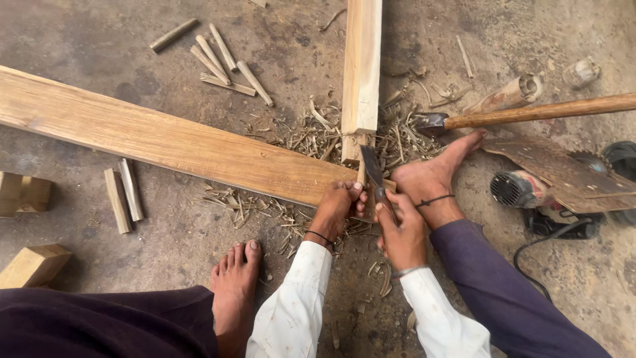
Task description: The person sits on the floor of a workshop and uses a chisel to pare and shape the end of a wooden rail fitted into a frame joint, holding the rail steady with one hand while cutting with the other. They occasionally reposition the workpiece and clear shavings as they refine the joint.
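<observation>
Pale thin wood strip (362,174), left hand (336,207) grip pinching it, right hand (401,233) grip clenching dark blade (375,174).

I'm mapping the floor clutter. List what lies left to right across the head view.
Wood blocks → two short slats → bare foot → left hand → right hand → power tool

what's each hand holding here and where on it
The right hand grips a dark flat metal blade by its lower end. The left hand pinches a thin upright wooden stick near its base, against the long wooden plank.
</observation>
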Action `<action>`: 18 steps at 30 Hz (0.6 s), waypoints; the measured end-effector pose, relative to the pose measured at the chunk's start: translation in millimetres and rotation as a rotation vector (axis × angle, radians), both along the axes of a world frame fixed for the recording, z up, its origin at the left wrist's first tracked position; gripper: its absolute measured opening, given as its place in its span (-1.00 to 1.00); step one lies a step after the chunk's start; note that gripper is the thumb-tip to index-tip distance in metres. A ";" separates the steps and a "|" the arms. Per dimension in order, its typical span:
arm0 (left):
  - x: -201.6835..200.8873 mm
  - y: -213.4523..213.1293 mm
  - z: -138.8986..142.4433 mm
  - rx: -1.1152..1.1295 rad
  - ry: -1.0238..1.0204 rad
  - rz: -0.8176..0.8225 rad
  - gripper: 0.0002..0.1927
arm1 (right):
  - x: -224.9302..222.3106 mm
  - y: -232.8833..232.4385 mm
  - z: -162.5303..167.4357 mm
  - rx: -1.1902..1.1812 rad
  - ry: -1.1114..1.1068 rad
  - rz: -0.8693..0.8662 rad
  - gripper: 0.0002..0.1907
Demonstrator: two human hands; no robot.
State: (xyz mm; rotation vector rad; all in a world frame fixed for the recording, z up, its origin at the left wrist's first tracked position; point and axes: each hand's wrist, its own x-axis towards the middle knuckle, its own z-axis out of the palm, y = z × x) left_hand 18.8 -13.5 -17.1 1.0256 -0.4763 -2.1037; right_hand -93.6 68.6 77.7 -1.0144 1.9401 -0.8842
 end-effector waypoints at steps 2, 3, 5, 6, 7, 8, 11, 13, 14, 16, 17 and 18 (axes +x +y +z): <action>0.3 -0.9 0.0 0.016 -0.029 0.007 -0.82 | 0.5 -7.1 2.5 -0.048 0.037 0.030 -0.61; -0.2 -1.1 0.0 0.018 -0.049 0.003 -0.82 | 0.2 -10.4 4.3 -0.072 0.060 0.043 -0.62; -2.3 0.5 0.4 -0.005 -0.030 -0.001 -0.82 | -2.3 -20.1 6.1 -0.123 0.025 0.087 -0.62; -2.7 1.2 0.9 -0.028 0.000 0.003 -0.81 | -3.1 -21.5 7.3 -0.144 0.002 0.100 -0.63; -2.1 0.8 2.9 -0.059 0.026 0.003 -0.81 | -2.6 -19.7 8.1 -0.088 -0.010 0.080 -0.63; -2.2 1.2 4.6 -0.041 0.018 -0.005 -0.81 | -3.2 -17.9 9.6 -0.035 -0.008 0.067 -0.63; 0.5 -2.3 6.4 -0.042 0.000 -0.002 -0.78 | -3.8 -10.6 8.7 -0.010 -0.013 0.039 -0.62; 2.1 -2.3 8.1 -0.033 0.007 -0.030 -0.74 | -4.9 -7.1 7.6 -0.009 0.000 0.033 -0.62; 2.1 -2.8 8.9 -0.030 0.010 -0.020 -0.75 | -5.4 -6.4 7.2 -0.025 0.027 0.035 -0.62; 1.5 -2.1 9.8 -0.016 0.004 -0.020 -0.76 | -7.7 -8.4 6.5 -0.077 0.050 0.054 -0.62; 0.8 -1.6 10.1 -0.027 0.010 -0.017 -0.76 | -9.4 -10.3 6.6 -0.115 0.050 0.077 -0.63; 0.1 -0.4 10.2 -0.043 0.016 -0.013 -0.76 | -10.6 -12.8 6.1 -0.158 0.051 0.101 -0.64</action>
